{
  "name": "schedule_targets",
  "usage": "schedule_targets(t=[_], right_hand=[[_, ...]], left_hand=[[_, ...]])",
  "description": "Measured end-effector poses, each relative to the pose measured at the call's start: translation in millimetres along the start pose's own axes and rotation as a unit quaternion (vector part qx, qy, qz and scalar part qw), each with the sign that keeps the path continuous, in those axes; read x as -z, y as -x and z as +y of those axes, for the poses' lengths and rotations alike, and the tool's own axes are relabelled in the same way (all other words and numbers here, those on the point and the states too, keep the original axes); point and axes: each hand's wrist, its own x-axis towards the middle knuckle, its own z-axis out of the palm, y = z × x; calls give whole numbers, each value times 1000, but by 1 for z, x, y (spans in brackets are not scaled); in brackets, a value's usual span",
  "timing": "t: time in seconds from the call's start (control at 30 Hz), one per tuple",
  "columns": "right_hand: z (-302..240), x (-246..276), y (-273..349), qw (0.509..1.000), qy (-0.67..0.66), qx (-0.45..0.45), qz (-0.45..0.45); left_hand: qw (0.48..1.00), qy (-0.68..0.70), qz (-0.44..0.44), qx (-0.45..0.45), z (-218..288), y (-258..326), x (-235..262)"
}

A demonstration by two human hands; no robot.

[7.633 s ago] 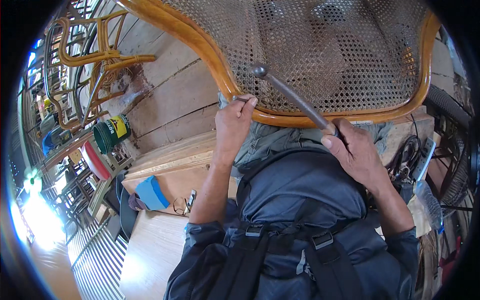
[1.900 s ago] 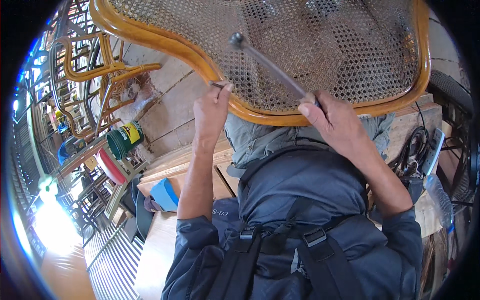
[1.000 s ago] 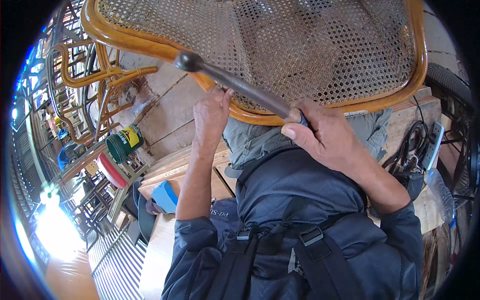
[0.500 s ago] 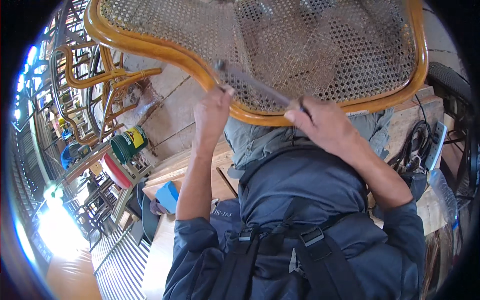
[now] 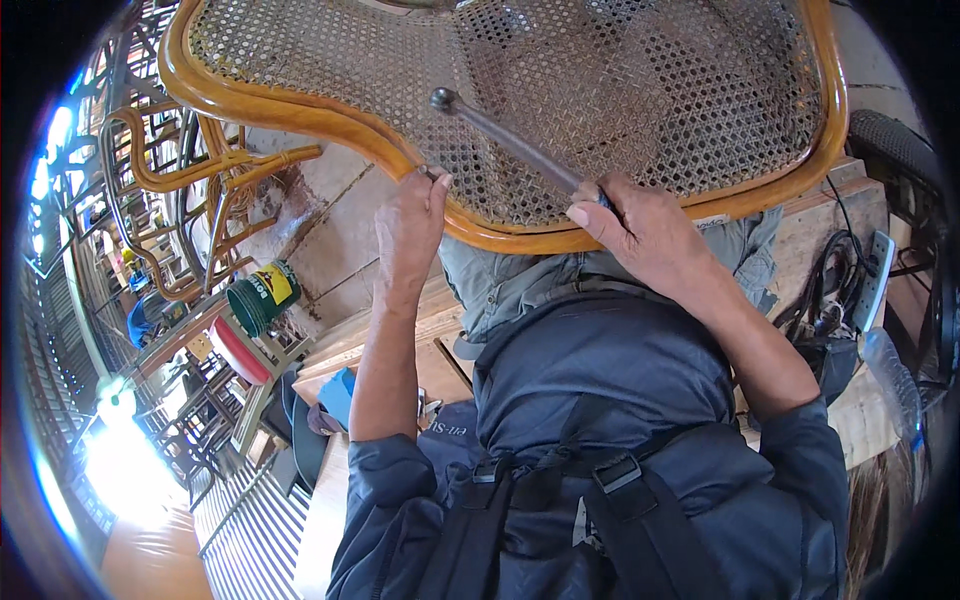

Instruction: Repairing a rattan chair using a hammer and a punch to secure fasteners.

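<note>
Across my lap lies a woven cane panel in a glossy, curved wooden frame, perhaps part of a chair. My right hand is closed round the near end of a grey metal rod with a round knob. The knob end is over the weave, pointing up and left. At the frame's near left curve, my left hand is closed, thumb and fingers pinched against the wood. A small dark tip shows at the pinch, too small to name.
At the left are a curved rattan chair frame, a green bucket and a red-and-white object. A wooden bench runs beneath me. On the right lie black cables, a pale blue power strip and a clear plastic bottle.
The rod, blurred before, is now sharp, its knob raised farther from the left hand and frame edge. My left hand has shifted slightly left with the frame.
</note>
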Motion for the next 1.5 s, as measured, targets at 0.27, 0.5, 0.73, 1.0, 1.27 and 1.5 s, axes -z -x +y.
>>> schedule_targets(t=[0.27, 0.5, 0.73, 1.0, 1.27, 1.5], right_hand=[[-18, -3, 9, 994, -60, 93, 19], [-9, -18, 5, 996, 5, 0, -87], [9, -21, -7, 999, 20, 13, -44], [11, 2, -3, 998, -61, -28, 16], [3, 8, -6, 996, -65, -58, 0], [1, 4, -8, 996, -65, -57, -21]], left_hand=[[995, -88, -32, -40, 2, -3, 7], [995, -80, -17, -59, -4, 2, 1], [990, -116, -12, -84, -2, -6, 0], [1000, 7, -6, -6, 4, 1, 4], [994, 99, 18, 32, 33, -31, 42], [998, -3, -55, 27, 4, -25, 23]])
